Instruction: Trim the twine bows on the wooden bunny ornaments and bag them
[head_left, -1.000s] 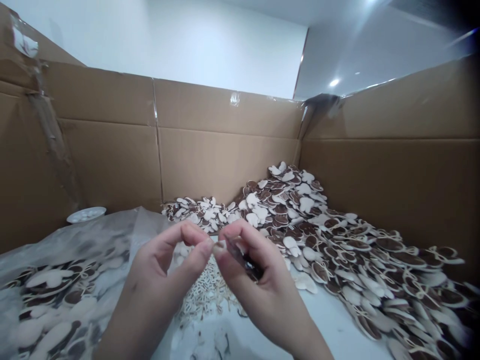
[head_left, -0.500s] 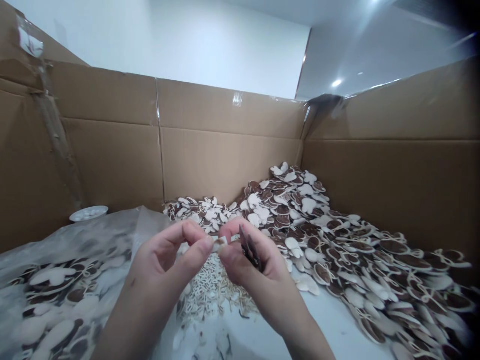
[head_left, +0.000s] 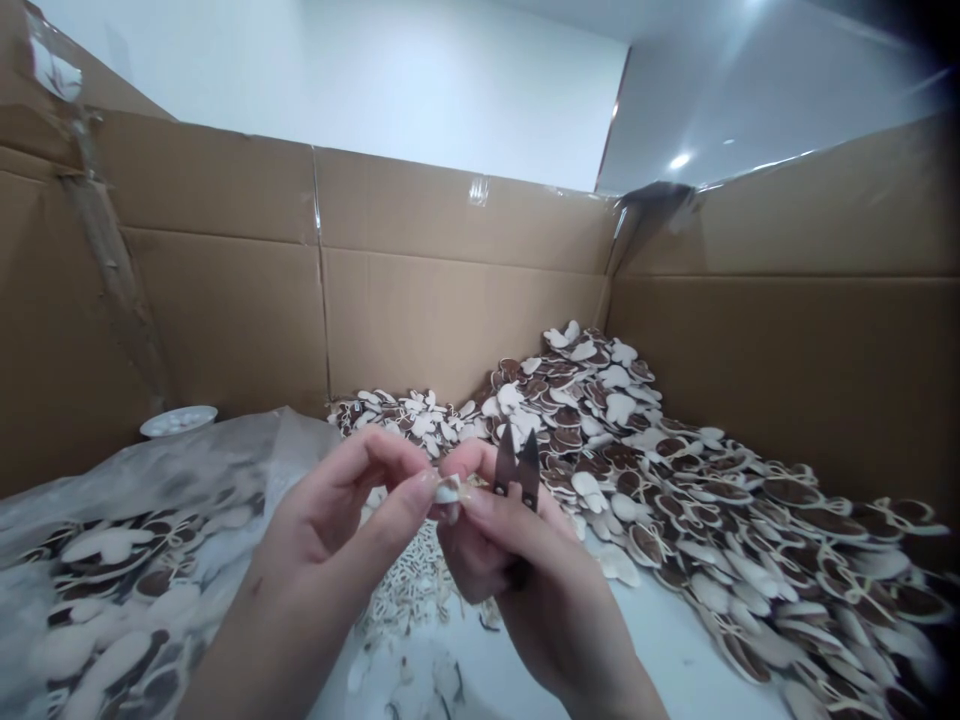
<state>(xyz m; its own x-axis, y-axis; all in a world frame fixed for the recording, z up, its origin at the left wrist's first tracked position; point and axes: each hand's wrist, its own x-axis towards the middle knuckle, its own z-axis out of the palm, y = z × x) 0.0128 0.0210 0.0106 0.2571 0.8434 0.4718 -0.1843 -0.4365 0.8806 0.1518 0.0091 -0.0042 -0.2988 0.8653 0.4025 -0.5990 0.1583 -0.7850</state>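
Between my fingertips is a small white piece [head_left: 448, 488], with a tan patch on it; its exact kind is too small to make out. My left hand [head_left: 334, 530] pinches the piece from the left with thumb and forefinger. From the other side, my right hand [head_left: 525, 570] pinches it too, while holding a pair of thread snips [head_left: 517, 465] against the palm. The snips' two dark blades point upward, slightly apart, and their lower part is hidden by my fingers. Below the hands lies a scatter of small white bits [head_left: 409, 585] on the pale surface.
A large heap of flat brown-and-white shaped pieces with cord bows [head_left: 720, 530] fills the right side. More such pieces lie under a clear plastic sheet [head_left: 247, 450] at left. A white dish [head_left: 178, 422] stands behind it. Tall cardboard walls [head_left: 465, 310] enclose the area.
My right hand has rolled, so the snips now stand upright with both blades showing. The white piece has turned between my fingertips and moved slightly right.
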